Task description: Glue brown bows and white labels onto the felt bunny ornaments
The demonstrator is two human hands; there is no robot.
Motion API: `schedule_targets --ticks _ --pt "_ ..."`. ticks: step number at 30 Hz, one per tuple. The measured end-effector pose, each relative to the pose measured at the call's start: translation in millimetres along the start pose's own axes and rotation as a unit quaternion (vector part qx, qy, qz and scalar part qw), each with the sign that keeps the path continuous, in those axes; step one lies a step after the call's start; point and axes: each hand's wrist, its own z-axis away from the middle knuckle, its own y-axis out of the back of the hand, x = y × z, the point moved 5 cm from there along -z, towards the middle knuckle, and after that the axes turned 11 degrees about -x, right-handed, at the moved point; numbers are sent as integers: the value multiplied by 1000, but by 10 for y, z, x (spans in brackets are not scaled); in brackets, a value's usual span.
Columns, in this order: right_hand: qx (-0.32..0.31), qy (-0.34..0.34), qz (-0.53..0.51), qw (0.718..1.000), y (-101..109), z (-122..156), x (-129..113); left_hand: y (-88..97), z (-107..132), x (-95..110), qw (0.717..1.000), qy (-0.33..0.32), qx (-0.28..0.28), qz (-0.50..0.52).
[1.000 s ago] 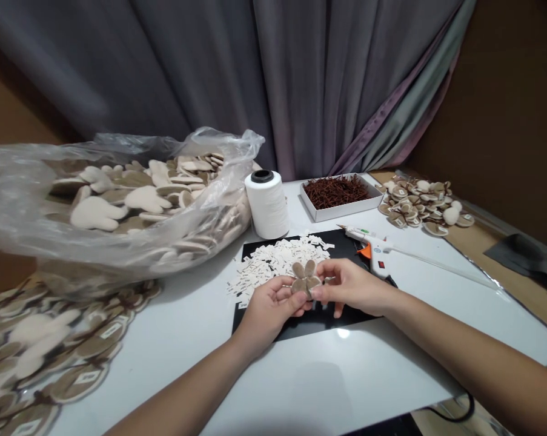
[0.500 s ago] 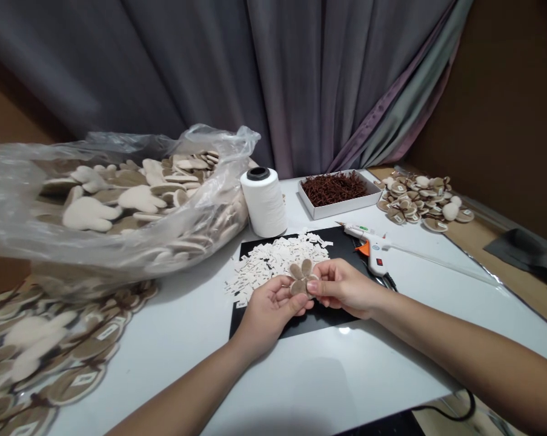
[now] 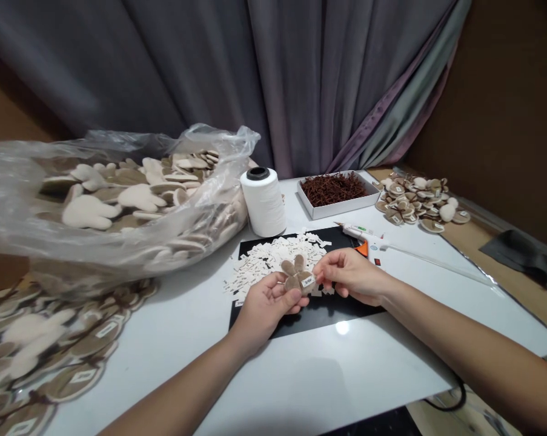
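My left hand (image 3: pixel 268 306) pinches a small brown felt bunny shape (image 3: pixel 294 270) between thumb and fingers, its two rounded ears pointing up. A white printed label (image 3: pixel 308 281) lies on the lower right of its face. Close to the bunny shape's right edge is my right hand (image 3: pixel 352 275), its fingers loosely curled and a little apart, with nothing visible in them. Whether a fingertip still touches the edge I cannot tell. Beneath and behind the hands, a heap of small white labels (image 3: pixel 273 257) covers part of a black mat (image 3: pixel 300 321).
A glue gun (image 3: pixel 364 236) lies right of the labels. Behind stand a white thread cone (image 3: pixel 264 203) and a white box (image 3: pixel 341 209) of brown twisted ties. A plastic bag (image 3: pixel 173 254) of felt shapes is at left. Labelled pieces lie at left (image 3: pixel 73 375) and far right (image 3: pixel 418 200).
My right fingers have moved off the front of the bunny shape to its right side, uncovering the label. My left hand still holds the shape, shifted slightly left.
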Motion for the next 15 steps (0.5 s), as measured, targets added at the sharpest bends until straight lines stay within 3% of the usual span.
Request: schedule_targets --ticks 5,11,13,15 --pt "10 -9 11 1000 41 13 -37 4 17 5 1000 -7 5 -14" --pt "-73 -10 48 996 -150 44 20 -17 13 28 997 -43 -21 -62" --pt "-85 -3 66 994 -162 38 34 21 101 115 995 -71 17 -68" --pt "-69 18 79 994 -105 17 20 94 272 267 985 -120 102 -65"
